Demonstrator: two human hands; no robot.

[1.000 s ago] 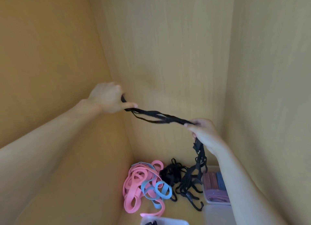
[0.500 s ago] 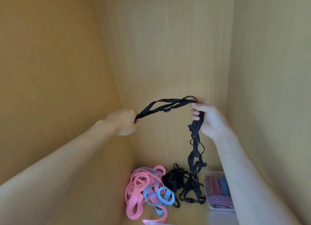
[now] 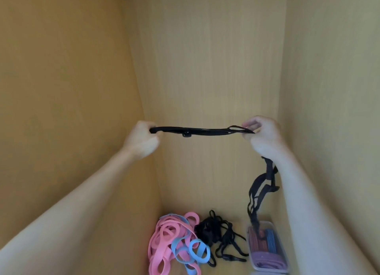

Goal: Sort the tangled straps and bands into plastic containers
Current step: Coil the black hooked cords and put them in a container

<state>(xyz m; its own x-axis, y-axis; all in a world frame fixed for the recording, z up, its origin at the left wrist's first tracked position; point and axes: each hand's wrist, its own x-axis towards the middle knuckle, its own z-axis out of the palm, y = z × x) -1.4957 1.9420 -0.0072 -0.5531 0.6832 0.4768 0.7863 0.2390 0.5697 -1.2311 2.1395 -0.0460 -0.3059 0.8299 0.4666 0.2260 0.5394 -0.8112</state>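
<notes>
View from a head camera, looking down into a tall wooden cupboard with 3 plain walls in sight.

2 bare hands are held well apart, level with each other, each clamped on the same black strap (image 3: 205, 130). The left hand (image 3: 141, 139) is a closed fist around 1 end. The right hand (image 3: 263, 139) pinches the strap between thumb and fingers. Between them the strap runs taut and nearly flat, with a small buckle or slider hanging under it nearer the left hand. It is probably pulled tight like this to open out its loops and show where it is knotted before it is sorted.

The rest of the strap drops from under the right hand as a loose tail (image 3: 261, 188) of several thin loops. Its lower end dangles over, and perhaps into, the plastic container (image 3: 269, 223) on the cupboard floor at lower right, so it likely belongs there or is being kept off the other heaps.

Counted: 1 strap in the hands; 1 clear container, holding flat red, blue and purple bands; 1 heap of black straps (image 3: 216, 231) just left of it; 1 heap of rubber bands (image 3: 174, 241) further left, mostly pink with at least 2 blue loops, too tangled to count exactly.
</notes>
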